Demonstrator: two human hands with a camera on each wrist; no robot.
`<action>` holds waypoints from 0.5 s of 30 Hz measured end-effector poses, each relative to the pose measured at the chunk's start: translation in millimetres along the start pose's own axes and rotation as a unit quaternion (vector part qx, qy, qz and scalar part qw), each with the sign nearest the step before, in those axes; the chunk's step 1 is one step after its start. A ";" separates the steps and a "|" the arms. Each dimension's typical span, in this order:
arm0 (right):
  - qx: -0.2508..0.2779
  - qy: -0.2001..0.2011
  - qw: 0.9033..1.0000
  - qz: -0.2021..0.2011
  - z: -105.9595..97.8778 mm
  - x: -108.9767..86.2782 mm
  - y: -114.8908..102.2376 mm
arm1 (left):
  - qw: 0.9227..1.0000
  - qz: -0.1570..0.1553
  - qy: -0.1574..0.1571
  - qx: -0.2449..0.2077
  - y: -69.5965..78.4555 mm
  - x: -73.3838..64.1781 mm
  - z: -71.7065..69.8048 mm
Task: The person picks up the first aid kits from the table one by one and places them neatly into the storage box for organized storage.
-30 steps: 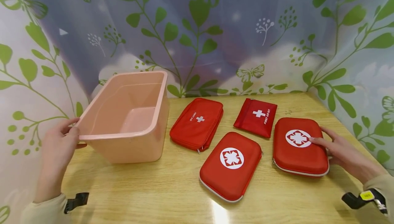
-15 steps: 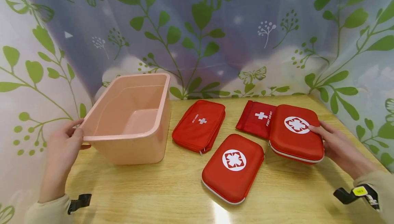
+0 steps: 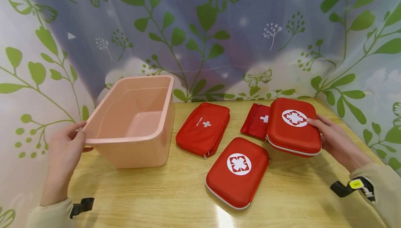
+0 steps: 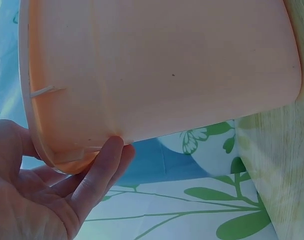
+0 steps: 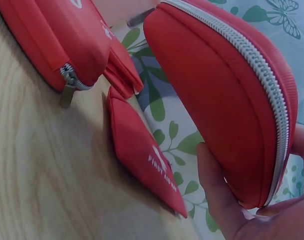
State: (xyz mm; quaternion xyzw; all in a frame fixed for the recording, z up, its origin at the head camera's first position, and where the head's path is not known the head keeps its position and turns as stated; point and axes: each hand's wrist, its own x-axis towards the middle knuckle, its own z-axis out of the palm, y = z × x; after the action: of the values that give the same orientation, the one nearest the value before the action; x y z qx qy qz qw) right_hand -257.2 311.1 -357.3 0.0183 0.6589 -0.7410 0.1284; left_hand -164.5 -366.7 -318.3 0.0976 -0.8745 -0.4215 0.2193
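My left hand (image 3: 61,155) grips the front left corner of the pink plastic bin (image 3: 128,153); in the left wrist view the fingers curl under its rim (image 4: 26,65). My right hand (image 3: 339,144) holds a red hard-shell first aid case (image 3: 291,137) by its right side, thumb on top near the white emblem. The right wrist view shows this zippered case (image 5: 211,95) raised off the table, fingers beneath it. Behind it, partly covered in the head view, lies a flat red first aid pouch (image 3: 255,122). A second hard-shell case (image 3: 228,182) lies to its left.
A soft red first aid bag (image 3: 195,137) lies on the wooden table (image 3: 150,196) between the bin and the pouch. Patterned curtains (image 3: 232,47) with green leaves stand at the back and both sides. Inside the bin only its bare bottom shows.
My right hand has lifted the hard-shell case off the table and moved it left and back, so it now overlaps the pouch. The left hand keeps its grip on the bin.
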 end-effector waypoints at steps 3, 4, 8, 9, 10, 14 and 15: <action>-0.002 -0.003 1.000 -0.008 5.0 2.5 -4.8 | 1.000 -0.001 0.008 0.002 0.0 -0.5 0.7; -0.002 -0.005 1.000 -0.012 6.7 3.5 -6.4 | 1.000 -0.002 0.012 0.002 0.2 -0.7 0.9; -0.008 -0.013 1.000 -0.027 13.1 6.7 -12.2 | 1.000 -0.008 0.021 0.004 0.9 -1.4 1.8; -0.006 -0.014 0.999 -0.030 14.6 7.2 -13.5 | 1.000 -0.009 0.023 0.006 1.0 -1.5 2.1; -0.004 -0.014 0.999 -0.031 16.1 7.6 -14.8 | 1.000 -0.010 0.024 0.006 1.1 -1.7 2.3; 0.003 -0.011 0.999 -0.032 21.2 9.2 -19.5 | 1.000 -0.011 0.026 0.004 0.8 -1.9 3.5; 0.006 -0.010 0.999 -0.031 22.2 9.3 -20.6 | 1.000 -0.011 0.027 0.004 0.8 -2.0 3.7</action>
State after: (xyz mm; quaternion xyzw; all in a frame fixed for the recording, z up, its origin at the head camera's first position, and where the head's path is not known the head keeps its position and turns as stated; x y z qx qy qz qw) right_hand -267.4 289.8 -336.2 -0.0083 0.6537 -0.7484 0.1120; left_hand -164.4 -362.9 -320.3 0.1193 -0.8689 -0.4173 0.2380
